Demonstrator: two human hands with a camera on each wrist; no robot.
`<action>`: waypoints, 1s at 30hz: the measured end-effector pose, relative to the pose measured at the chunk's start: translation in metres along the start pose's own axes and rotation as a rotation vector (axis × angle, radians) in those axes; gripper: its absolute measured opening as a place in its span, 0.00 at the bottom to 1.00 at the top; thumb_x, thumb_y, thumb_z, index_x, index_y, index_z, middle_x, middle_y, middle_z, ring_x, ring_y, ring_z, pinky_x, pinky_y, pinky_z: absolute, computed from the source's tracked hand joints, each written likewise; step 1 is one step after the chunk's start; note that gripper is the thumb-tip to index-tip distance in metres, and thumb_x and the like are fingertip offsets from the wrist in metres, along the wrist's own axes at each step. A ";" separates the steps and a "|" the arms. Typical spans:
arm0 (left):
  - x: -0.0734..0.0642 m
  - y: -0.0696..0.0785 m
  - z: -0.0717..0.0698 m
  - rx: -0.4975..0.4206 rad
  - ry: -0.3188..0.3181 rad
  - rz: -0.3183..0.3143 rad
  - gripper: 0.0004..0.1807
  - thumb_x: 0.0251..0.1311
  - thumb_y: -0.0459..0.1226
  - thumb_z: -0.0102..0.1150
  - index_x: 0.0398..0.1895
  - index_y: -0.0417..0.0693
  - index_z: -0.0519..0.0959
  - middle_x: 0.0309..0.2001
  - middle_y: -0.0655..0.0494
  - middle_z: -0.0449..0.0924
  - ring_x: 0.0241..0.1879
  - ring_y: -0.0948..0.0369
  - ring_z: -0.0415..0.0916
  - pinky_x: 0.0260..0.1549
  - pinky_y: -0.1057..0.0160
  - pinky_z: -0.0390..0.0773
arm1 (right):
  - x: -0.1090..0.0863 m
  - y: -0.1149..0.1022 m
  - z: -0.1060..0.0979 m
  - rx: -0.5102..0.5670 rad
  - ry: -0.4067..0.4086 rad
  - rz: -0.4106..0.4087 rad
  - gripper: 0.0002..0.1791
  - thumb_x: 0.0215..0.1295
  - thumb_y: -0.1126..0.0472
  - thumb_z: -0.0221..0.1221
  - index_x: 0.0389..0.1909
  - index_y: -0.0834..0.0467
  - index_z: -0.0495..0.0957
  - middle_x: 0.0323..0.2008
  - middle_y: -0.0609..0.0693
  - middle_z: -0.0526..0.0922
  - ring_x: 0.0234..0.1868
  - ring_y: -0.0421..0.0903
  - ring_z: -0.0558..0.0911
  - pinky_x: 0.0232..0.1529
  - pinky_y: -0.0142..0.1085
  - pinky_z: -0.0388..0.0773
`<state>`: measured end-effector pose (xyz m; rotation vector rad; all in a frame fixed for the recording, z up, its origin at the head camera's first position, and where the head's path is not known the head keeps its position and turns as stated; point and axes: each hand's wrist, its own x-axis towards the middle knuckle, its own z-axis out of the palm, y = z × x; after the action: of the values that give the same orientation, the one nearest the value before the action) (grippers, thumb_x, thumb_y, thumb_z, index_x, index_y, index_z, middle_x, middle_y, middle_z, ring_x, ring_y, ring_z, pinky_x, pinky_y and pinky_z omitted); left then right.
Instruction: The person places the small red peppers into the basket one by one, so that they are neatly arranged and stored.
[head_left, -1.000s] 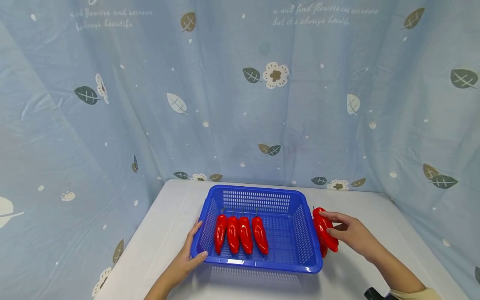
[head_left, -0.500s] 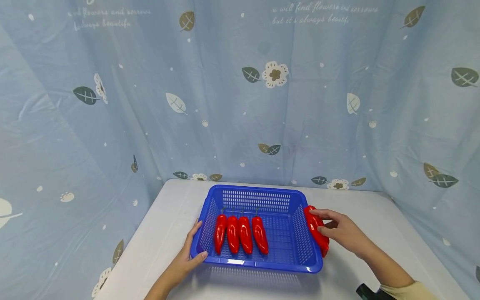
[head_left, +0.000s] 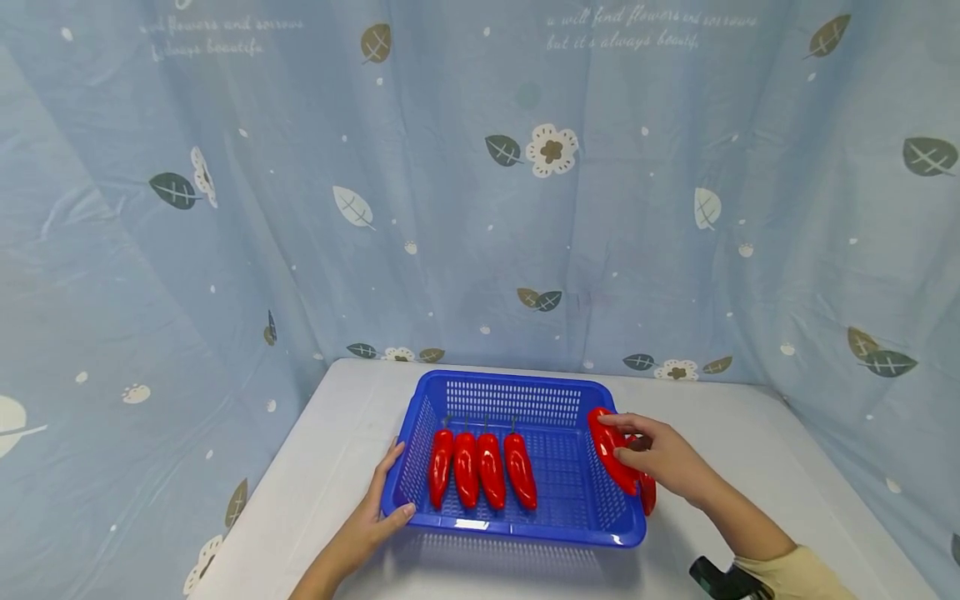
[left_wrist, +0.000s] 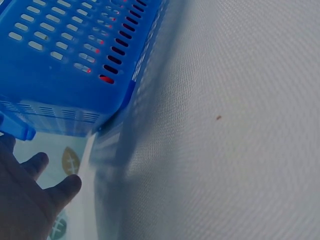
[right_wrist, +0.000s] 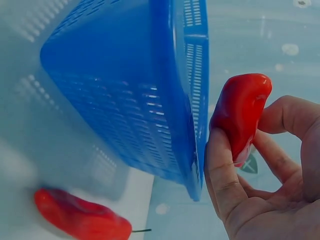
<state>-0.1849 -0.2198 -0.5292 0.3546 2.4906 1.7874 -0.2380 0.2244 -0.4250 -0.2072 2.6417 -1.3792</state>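
Observation:
A red chili pepper (head_left: 609, 450) hangs over the right rim of the blue plastic basket (head_left: 525, 533), pinched between the thumb and fingers of my right hand (head_left: 663, 454). In the right wrist view the held pepper (right_wrist: 242, 102) is clear of the rim. My left hand (head_left: 367, 525) holds the basket at its front left corner, thumb on the rim. Some fingers of that hand stand spread in the left wrist view. Several red peppers (head_left: 491, 471) lie side by side in the basket's left half, stems to the back.
Another red pepper (head_left: 648, 496) lies on the white table (head_left: 720, 417) just outside the basket's right wall, partly hidden in the head view. A blue patterned curtain (head_left: 450, 208) hangs behind and beside the table.
My right hand has carried its pepper leftward, from outside the basket to over its right rim, uncovering part of the pepper left on the table. The left hand and basket have stayed put.

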 end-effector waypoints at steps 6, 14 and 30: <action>0.001 -0.001 0.000 -0.001 0.001 -0.017 0.49 0.65 0.43 0.60 0.82 0.66 0.42 0.82 0.43 0.29 0.78 0.32 0.32 0.65 0.25 0.44 | 0.006 -0.008 0.003 -0.012 -0.003 -0.026 0.32 0.61 0.62 0.70 0.68 0.56 0.75 0.60 0.66 0.77 0.49 0.54 0.81 0.39 0.46 0.88; 0.000 0.001 0.000 0.007 0.005 -0.008 0.49 0.64 0.43 0.60 0.82 0.65 0.43 0.82 0.41 0.29 0.77 0.31 0.32 0.64 0.24 0.45 | 0.018 -0.013 0.011 -0.026 -0.001 -0.044 0.31 0.61 0.62 0.70 0.67 0.55 0.76 0.59 0.65 0.78 0.49 0.54 0.82 0.39 0.44 0.88; -0.002 0.003 0.000 0.014 0.009 -0.003 0.48 0.65 0.43 0.60 0.82 0.64 0.43 0.82 0.41 0.29 0.77 0.31 0.32 0.64 0.24 0.44 | 0.042 -0.016 0.024 -0.009 -0.010 -0.087 0.28 0.63 0.62 0.67 0.66 0.54 0.77 0.58 0.63 0.79 0.49 0.55 0.82 0.41 0.46 0.88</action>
<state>-0.1821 -0.2193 -0.5266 0.3438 2.5097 1.7756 -0.2733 0.1881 -0.4289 -0.3324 2.6607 -1.3884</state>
